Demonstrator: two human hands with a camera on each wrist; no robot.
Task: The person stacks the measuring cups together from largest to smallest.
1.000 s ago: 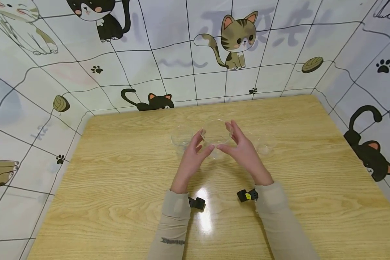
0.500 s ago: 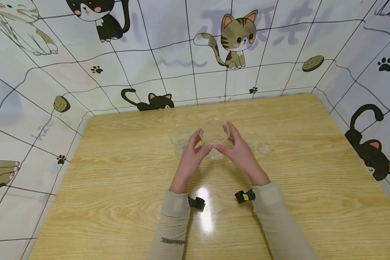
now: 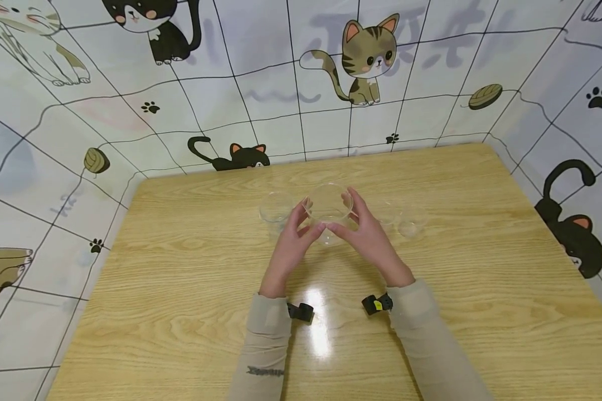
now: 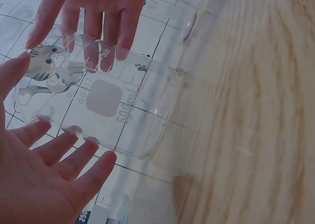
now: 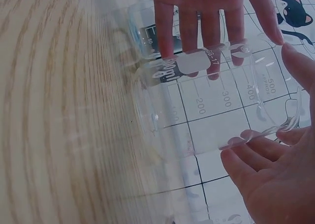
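Note:
A clear glass beaker [image 3: 329,205] is held upright between both hands. In the left wrist view the beaker [image 4: 104,100] carries a 500 ml mark, and the right wrist view shows a graduated scale on the beaker [image 5: 211,103]. My left hand [image 3: 290,245] grips its left side, fingers along the wall and thumb at the near rim. My right hand [image 3: 371,236] grips the opposite side in the same way, the thumbs almost meeting. Whether the beaker's base touches the table cannot be told.
Left of the hands stands another clear beaker [image 3: 276,209]. To the right is clear glassware [image 3: 409,225], its shape hard to make out. The wooden table [image 3: 180,301] backs onto a wall [image 3: 271,94] printed with cats.
Both hands and the beaker between them have shifted slightly to the left. The grip looks the same.

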